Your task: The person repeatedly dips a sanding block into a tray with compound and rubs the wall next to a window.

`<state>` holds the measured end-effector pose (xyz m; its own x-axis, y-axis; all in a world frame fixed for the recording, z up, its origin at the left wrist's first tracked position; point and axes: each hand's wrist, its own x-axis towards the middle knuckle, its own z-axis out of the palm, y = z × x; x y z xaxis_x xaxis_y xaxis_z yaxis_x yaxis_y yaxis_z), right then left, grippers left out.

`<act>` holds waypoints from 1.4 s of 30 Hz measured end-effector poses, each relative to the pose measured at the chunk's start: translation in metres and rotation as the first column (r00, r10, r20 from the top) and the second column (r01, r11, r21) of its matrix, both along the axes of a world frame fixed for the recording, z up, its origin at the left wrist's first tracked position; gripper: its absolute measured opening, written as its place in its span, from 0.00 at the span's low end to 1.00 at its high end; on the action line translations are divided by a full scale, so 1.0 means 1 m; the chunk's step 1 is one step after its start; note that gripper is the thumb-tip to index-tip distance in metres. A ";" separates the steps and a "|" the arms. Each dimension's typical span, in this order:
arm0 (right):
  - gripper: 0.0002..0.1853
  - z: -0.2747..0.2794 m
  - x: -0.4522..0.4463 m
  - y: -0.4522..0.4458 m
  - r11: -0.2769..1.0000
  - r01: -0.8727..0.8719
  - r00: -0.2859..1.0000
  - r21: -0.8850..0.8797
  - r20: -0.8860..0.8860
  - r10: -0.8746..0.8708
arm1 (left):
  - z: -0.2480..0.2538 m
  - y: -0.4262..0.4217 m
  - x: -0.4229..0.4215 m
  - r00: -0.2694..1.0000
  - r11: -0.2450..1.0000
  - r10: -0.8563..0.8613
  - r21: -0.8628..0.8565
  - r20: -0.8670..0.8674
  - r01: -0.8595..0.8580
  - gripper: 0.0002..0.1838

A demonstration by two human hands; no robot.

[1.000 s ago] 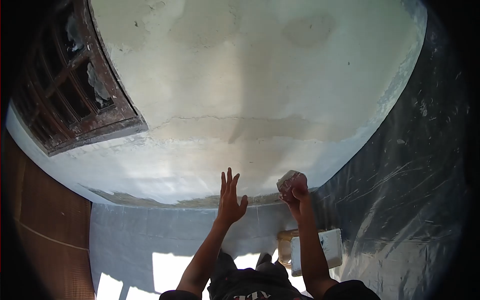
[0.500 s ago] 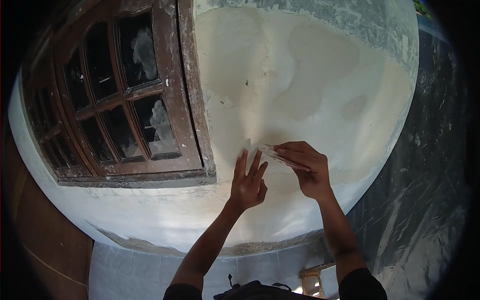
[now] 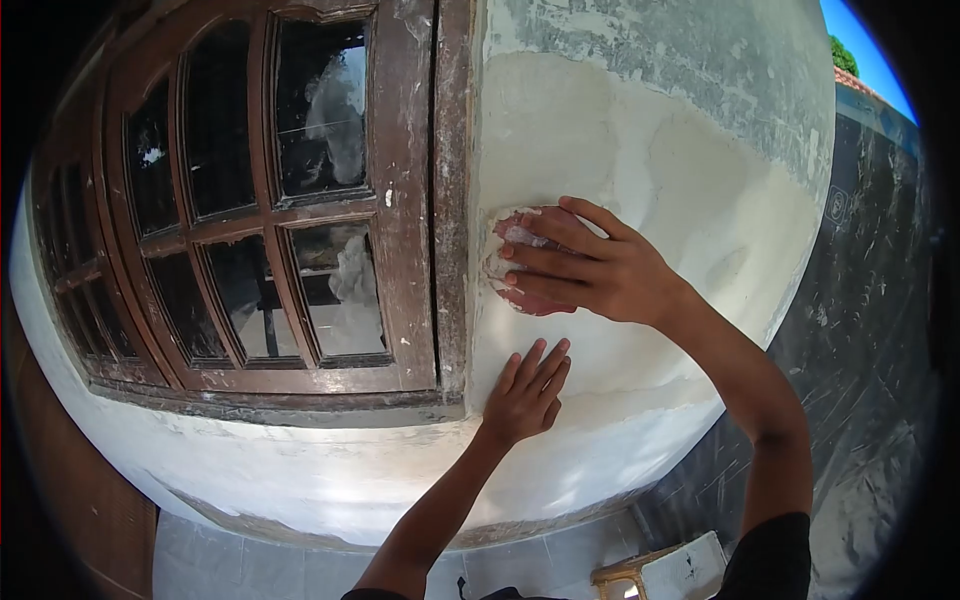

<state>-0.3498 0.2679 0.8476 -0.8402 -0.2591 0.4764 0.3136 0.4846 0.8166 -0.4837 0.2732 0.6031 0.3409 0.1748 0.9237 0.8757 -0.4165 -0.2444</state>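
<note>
A reddish, white-smeared pad lies flat against the pale plastered wall, just right of the window frame. My right hand is spread over it, its fingers pressing it to the wall. Lower and a little to the left, my left hand is at the wall below the pad. Its fingers are stretched out and it holds nothing. The wall shows smooth cream patches, with rougher grey-green plaster higher up.
A brown wooden window with glass panes fills the left side. Dark sheeting hangs at the right. On the grey tiled floor below stands a container with a whitish top. A brown panel is at the lower left.
The view has tilted up and towards the window. My right hand has moved up with the pad and now presses it flat on the wall beside the frame. My left hand has come to the wall.
</note>
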 end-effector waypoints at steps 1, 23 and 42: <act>0.22 0.002 -0.001 0.002 1.000 -0.023 1.000 0.019 0.007 0.023 | 0.000 0.000 -0.001 1.000 1.000 0.001 0.003 -0.009 -0.001 0.24; 0.19 0.003 0.006 0.022 0.999 0.000 0.996 0.044 0.091 -0.004 | -0.003 0.003 0.000 1.000 1.000 0.004 0.024 0.000 -0.004 0.23; 0.16 0.006 0.016 0.007 0.999 0.003 0.999 0.048 0.051 -0.006 | -0.003 0.004 0.001 1.000 1.000 -0.016 0.008 0.017 0.015 0.22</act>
<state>-0.3336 0.2744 0.8534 -0.8645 -0.2765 0.4198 0.2727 0.4436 0.8537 -0.4829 0.2772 0.6001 0.3278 0.1626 0.9306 0.8732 -0.4283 -0.2328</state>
